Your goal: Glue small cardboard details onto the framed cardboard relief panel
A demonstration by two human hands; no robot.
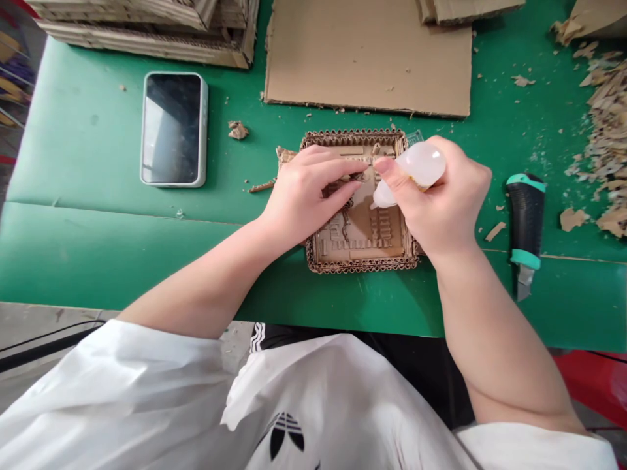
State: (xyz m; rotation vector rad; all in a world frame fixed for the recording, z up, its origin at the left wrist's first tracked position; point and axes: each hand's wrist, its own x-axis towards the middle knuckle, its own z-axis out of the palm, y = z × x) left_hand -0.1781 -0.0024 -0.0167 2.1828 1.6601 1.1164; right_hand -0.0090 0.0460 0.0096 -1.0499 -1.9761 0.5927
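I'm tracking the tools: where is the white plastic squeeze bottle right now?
In the head view, right of centre, the white bottle is in the right hand, its nozzle pointing down-left over the rectangular brown corrugated-cardboard tray.

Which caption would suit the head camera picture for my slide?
Over a cardboard tray, the right hand holds a white bottle near the left hand; a utility knife lies at right.

Rough corrugated cardboard tray [361, 266], smooth translucent plastic bottle [425, 163], glossy tabletop [98, 254].

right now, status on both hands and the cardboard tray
Right hand gripping white bottle over cardboard tray. Left hand over tray's left side. Utility knife off right, blade out.
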